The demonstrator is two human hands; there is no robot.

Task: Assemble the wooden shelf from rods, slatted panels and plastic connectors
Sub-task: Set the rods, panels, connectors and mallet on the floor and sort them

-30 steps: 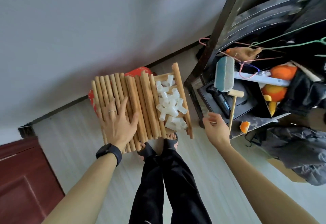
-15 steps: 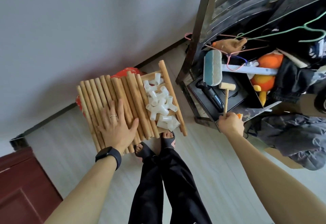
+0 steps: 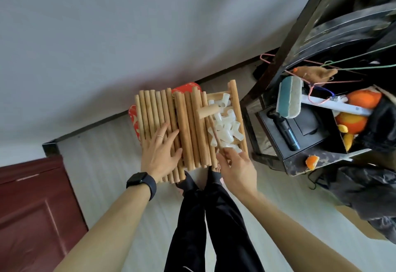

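Wooden rods (image 3: 162, 121) lie side by side, apparently on a slatted panel (image 3: 234, 104) atop a red stool (image 3: 186, 86), with white plastic connectors (image 3: 225, 128) heaped along the panel's right side. The left hand (image 3: 159, 154) rests flat on the rods, fingers (image 3: 165, 130) spread and gripping nothing. The right hand (image 3: 237, 169) pinches the handle end of a wooden mallet (image 3: 209, 111) whose head sits over rods and connectors. Keeping the pile steadied while handling the mallet gently should stop the rods rolling off.

Dark rack (image 3: 265, 79) close right of rods (image 3: 162, 117); open floor (image 3: 102, 160), seemingly, left.
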